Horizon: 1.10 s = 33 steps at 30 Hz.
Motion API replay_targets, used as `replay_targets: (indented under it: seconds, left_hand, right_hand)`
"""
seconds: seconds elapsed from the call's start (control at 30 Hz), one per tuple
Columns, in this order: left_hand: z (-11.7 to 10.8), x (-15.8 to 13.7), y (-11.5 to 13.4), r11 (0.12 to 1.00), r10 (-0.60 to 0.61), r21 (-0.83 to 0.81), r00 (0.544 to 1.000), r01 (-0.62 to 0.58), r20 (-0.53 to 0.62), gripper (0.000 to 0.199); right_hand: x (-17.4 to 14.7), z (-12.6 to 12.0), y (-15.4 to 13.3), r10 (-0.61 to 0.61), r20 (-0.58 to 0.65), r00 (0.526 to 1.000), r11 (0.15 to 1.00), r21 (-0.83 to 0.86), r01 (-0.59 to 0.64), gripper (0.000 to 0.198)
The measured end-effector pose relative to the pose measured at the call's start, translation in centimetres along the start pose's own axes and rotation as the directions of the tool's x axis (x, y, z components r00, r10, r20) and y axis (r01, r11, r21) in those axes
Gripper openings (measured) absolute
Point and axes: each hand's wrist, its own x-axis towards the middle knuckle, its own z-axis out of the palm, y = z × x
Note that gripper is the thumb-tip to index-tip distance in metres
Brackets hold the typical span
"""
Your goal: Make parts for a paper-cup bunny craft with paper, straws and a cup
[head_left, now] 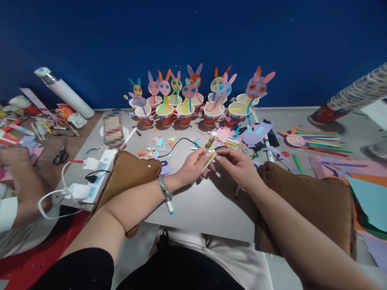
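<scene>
My left hand (195,165), with a bangle at its wrist, is closed on a narrow pale yellow strip (208,160) that looks like folded paper. At the strip's upper end my right hand (237,164) pinches with thumb and fingers. Both hands are over the middle of the table, close together. Just beyond them stands a small bottle with a white top and yellow label (211,139). A white marker with a blue end (170,206) lies below my left wrist. Fingers partly hide the strip.
Red paper cups (165,117) with paper rabbit heads line the blue wall. Paper scraps (159,141) lie before them. Brown cushions (305,209) flank my arms. A power strip (101,171) and scissors (61,153) lie left, near another person's arm (27,181). Stacked cups (347,96) lean right.
</scene>
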Motion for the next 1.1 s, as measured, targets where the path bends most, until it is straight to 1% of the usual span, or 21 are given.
replay_targets:
  seconds: [0.17, 0.3, 0.4, 0.53, 0.7, 0.93, 1.1]
  left_hand:
    - [0.0, 0.0, 0.0, 0.998, -0.059, -0.037, 0.998, 0.060, 0.033, 0.041]
    - [-0.1, 0.1, 0.0, 0.993, -0.080, -0.081, 0.992, 0.088, 0.093, 0.043]
    - [-0.1, 0.3, 0.0, 0.994, -0.057, -0.089, 0.998, 0.061, 0.041, 0.042]
    - [-0.2, 0.4, -0.2, 0.998, -0.009, -0.059, 1.000, 0.008, -0.022, 0.041]
    - [-0.3, 0.4, -0.3, 0.997, 0.037, -0.068, 0.997, -0.042, -0.074, 0.036]
    - [-0.2, 0.2, 0.2, 0.995, 0.042, -0.090, 0.995, -0.050, -0.091, 0.035]
    - [-0.2, 0.3, 0.5, 0.990, 0.025, -0.134, 0.995, -0.038, -0.093, 0.034]
  right_hand:
    - [-0.2, 0.0, -0.2, 0.004, -0.040, 0.999, 1.000, -0.025, -0.005, 0.027]
    - [-0.2, -0.1, -0.3, -0.011, -0.021, 1.000, 0.999, -0.051, 0.010, 0.026]
    - [-0.2, -0.1, -0.5, 0.004, 0.001, 1.000, 0.999, -0.039, -0.004, 0.025]
    - [-0.2, -0.1, -0.9, 0.032, 0.026, 0.999, 0.999, 0.027, -0.033, 0.026]
    - [0.0, -0.4, -0.9, 0.048, 0.041, 0.998, 0.999, -0.014, -0.047, 0.028]
    - [0.2, -0.8, -0.4, 0.099, 0.080, 0.992, 0.995, -0.018, -0.098, 0.029]
    - [0.3, -0.9, -0.4, 0.056, 0.074, 0.996, 0.998, -0.012, -0.055, 0.027]
